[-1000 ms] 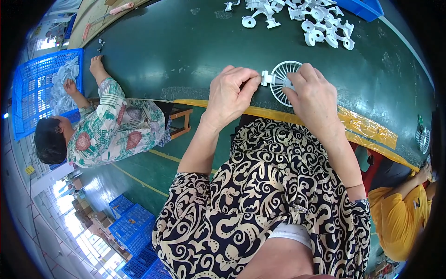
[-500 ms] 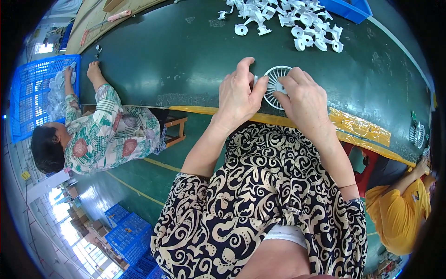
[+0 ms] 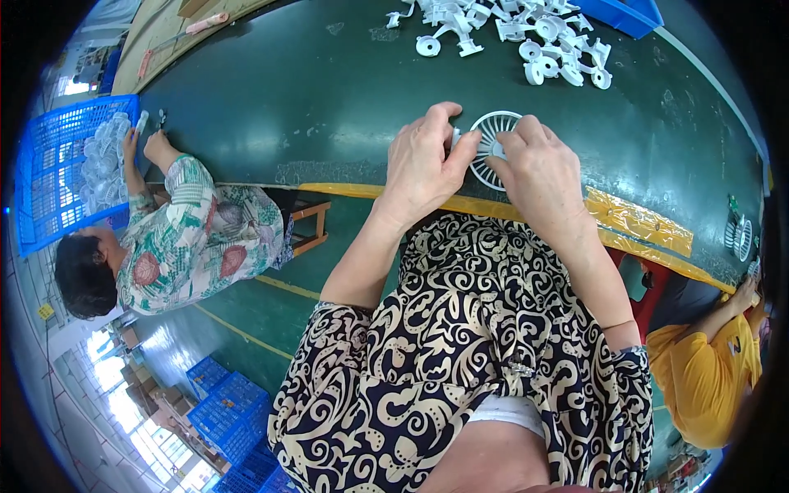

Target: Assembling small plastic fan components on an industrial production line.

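Observation:
A round white fan grille point(image 3: 493, 123) with radial ribs stands between my two hands, just above the near edge of the green table. My right hand point(image 3: 544, 171) is closed on its right side, with thumb and fingers at the hub. My left hand point(image 3: 423, 168) has its fingers curled round a small white plastic piece point(image 3: 457, 138), mostly hidden by the hand. The left thumb reaches to the grille's left rim. Whether the small piece touches the grille cannot be seen.
White plastic brackets point(image 3: 546, 62) lie heaped at the far side, beside a blue bin point(image 3: 633, 18). A co-worker in a patterned shirt point(image 3: 193, 238) sits left by a blue basket point(image 3: 49, 177) of clear parts. On the right are another grille point(image 3: 743, 238) and a person in yellow point(image 3: 711, 370).
My hands and the grille have barely shifted. At the left, the co-worker's hand has come out of the basket with a clear part, and the other hand has moved a little left.

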Available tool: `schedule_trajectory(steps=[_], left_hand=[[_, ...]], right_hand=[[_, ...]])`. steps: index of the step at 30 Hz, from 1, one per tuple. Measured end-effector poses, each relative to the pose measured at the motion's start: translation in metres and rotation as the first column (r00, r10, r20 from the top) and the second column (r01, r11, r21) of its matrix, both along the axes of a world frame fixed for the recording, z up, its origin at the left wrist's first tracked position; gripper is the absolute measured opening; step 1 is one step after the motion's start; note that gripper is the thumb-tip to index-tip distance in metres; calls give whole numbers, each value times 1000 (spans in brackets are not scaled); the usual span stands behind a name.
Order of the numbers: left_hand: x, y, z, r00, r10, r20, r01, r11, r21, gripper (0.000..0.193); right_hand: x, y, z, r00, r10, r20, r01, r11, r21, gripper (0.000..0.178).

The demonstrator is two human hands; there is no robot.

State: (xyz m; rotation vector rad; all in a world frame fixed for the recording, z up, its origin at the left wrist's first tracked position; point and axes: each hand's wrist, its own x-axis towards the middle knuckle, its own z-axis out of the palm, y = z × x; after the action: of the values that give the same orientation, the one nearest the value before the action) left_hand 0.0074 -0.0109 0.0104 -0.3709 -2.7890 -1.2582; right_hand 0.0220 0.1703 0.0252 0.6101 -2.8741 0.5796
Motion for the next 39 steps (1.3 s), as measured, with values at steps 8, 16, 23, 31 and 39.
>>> schedule_trajectory(steps=[8, 16, 23, 31, 39], left_hand=[[2, -1, -9, 982, -51, 184, 13, 980, 200, 36], [-20, -19, -5, 982, 57, 182, -122, 921, 371, 31], [-14, -8, -24, 998, 56, 22, -60, 971, 232, 28], [-1, -19, -33, 996, 89, 17, -91, 976, 196, 24], [-10, -15, -36, 987, 53, -150, -33, 990, 135, 24]], right_hand=[[28, 32, -1, 994, 81, 73, -58, 959, -277, 46], [35, 157, 10, 828, -559, -45, 560, 829, 2, 35], [7, 177, 12, 755, -638, -150, 604, 766, -221, 26], [-65, 110, -27, 890, -443, -107, 420, 888, -188, 21], [-99, 122, -37, 918, -393, -53, 357, 878, -320, 18]])
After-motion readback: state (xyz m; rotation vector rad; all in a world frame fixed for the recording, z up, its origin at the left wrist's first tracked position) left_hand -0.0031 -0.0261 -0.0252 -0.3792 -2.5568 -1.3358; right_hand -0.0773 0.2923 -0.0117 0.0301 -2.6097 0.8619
